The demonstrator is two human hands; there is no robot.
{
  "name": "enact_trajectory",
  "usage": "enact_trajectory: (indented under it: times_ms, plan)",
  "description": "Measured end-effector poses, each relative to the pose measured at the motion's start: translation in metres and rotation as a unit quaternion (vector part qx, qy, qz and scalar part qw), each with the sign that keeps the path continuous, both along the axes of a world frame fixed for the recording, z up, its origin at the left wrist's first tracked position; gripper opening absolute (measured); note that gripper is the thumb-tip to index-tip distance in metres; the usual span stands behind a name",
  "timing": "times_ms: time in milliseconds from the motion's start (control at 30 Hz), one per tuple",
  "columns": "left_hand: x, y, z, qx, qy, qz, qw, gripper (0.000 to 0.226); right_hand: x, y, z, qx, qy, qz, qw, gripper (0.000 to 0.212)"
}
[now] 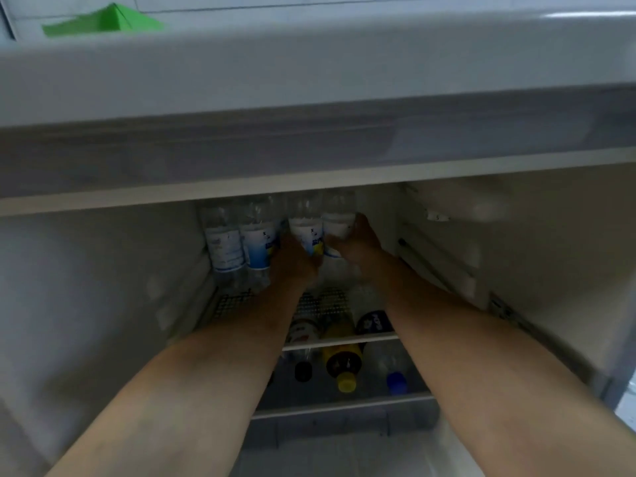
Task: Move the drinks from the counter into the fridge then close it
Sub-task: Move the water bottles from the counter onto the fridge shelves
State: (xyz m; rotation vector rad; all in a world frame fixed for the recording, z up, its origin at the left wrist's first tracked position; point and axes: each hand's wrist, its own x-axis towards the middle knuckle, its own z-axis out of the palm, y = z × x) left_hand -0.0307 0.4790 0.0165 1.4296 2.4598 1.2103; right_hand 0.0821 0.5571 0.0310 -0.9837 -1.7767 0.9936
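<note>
Both my arms reach deep into the open fridge. My left hand (296,261) grips a clear water bottle (305,224) with a white and blue label. My right hand (358,241) grips a second water bottle (339,218) right beside it. Both bottles stand upright at the back of a wire shelf (323,304). Two more water bottles (241,242) stand to their left on the same shelf, close against the one in my left hand. The bottle tops are hidden by the shelf edge above.
On the shelf below lie several bottles on their sides: one with a yellow cap (346,380), one with a black cap (303,371), one with a blue cap (396,382). The fridge's white top (309,74) fills the upper view, with a green object (103,20) on it.
</note>
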Motion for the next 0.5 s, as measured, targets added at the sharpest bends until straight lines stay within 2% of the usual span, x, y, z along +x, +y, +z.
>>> enact_trajectory:
  times_ms: [100,200,333,500]
  plan:
    - [0.002,0.000,0.001,-0.009,-0.005,0.015,1.000,0.086,0.003,-0.002,0.000,-0.015,-0.076,-0.008,0.997,0.065]
    - [-0.001,0.008,-0.002,-0.005,-0.010,0.030,0.999,0.086,-0.001,-0.007,0.001,-0.037,-0.070,-0.021,0.997,0.068]
    - [-0.010,0.020,-0.002,0.010,-0.015,0.001,1.000,0.077,-0.011,-0.006,-0.001,-0.039,-0.054,-0.039,0.997,0.074]
    - [-0.016,0.024,-0.001,-0.018,-0.036,-0.007,0.999,0.062,-0.012,-0.001,-0.006,-0.026,-0.078,-0.040,0.996,0.064]
